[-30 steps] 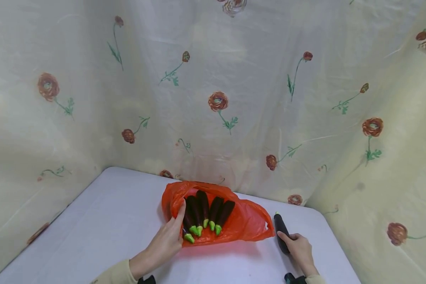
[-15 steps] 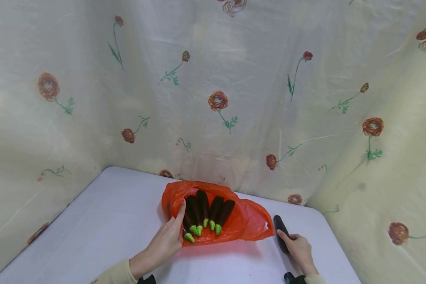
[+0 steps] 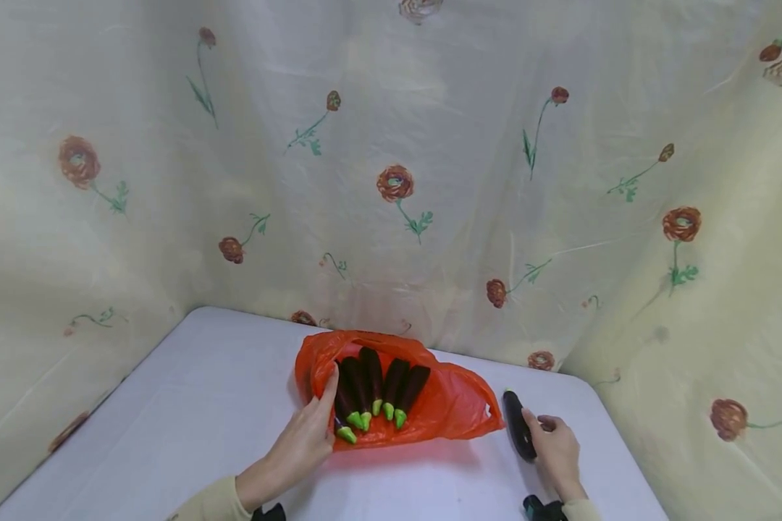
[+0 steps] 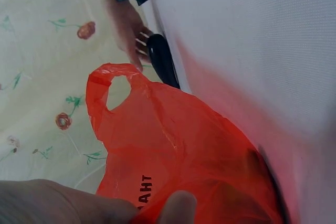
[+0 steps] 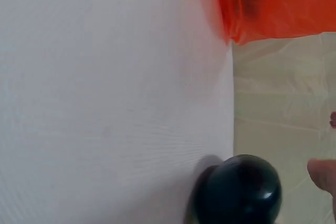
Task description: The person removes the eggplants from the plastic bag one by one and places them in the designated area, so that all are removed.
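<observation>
My left hand pinches the left edge of the open mouth of a red plastic bag. In the left wrist view, thumb and finger meet on the film of the bag. Several dark eggplants with green stem caps lie inside, caps toward me. To the right of the bag, a single eggplant lies on the table. My right hand is right beside it with loose fingers. The right wrist view shows the thumb apart from the rounded end of that eggplant.
A white table carries the bag and the lone eggplant. Flower-printed sheeting hangs behind and at both sides. Dark straps with devices sit on the wrists.
My right hand has loosened from the lone eggplant and shifted slightly right of it; the eggplant stays on the table. The left hand keeps its pinch on the bag. The head view tilts slightly.
</observation>
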The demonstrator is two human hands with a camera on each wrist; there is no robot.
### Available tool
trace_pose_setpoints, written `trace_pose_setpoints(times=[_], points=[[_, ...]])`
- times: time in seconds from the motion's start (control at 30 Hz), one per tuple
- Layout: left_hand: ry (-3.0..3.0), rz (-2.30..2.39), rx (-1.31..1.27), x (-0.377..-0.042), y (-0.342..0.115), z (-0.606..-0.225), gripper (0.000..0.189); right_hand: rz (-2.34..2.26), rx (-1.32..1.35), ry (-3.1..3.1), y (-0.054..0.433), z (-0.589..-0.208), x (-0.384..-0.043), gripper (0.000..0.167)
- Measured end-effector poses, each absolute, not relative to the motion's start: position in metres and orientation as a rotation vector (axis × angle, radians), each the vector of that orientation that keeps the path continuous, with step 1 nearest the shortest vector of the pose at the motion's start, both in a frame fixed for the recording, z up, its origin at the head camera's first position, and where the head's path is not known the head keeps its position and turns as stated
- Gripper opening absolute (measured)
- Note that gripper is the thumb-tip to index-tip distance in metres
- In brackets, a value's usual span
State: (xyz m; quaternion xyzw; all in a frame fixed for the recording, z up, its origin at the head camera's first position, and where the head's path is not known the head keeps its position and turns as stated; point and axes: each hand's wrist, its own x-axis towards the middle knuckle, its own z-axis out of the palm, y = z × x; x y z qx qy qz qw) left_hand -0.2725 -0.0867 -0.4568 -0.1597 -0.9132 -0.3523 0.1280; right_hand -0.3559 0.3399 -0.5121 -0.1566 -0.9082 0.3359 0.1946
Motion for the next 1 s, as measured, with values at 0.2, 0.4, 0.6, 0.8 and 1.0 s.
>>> trace_pose_setpoints(times=[0.2,0.4,0.6,0.8,1.0], points=[[-2.649,-1.025,-0.473,-0.272,-0.085,-0.456,0.101,0.987,-0.362,-2.418,0.338,-0.498,-0.353,0.039],[-2.655,-1.006,-0.474,-0.273,-0.082,-0.456,0.1,1.082,-0.224,-2.338,0.326,-0.474,-0.345,0.032],[-2.66,-0.985,-0.45,-0.275,-0.082,-0.454,0.101,1.233,0.034,-2.315,0.297,-0.439,-0.326,0.029],[-2.673,-0.991,-0.442,-0.275,-0.081,-0.453,0.1,1.345,0.403,-2.377,0.269,-0.412,-0.306,0.027],[-2.698,-0.99,-0.413,-0.27,-0.081,-0.454,0.099,1.406,0.561,-2.446,0.251,-0.409,-0.31,0.026]])
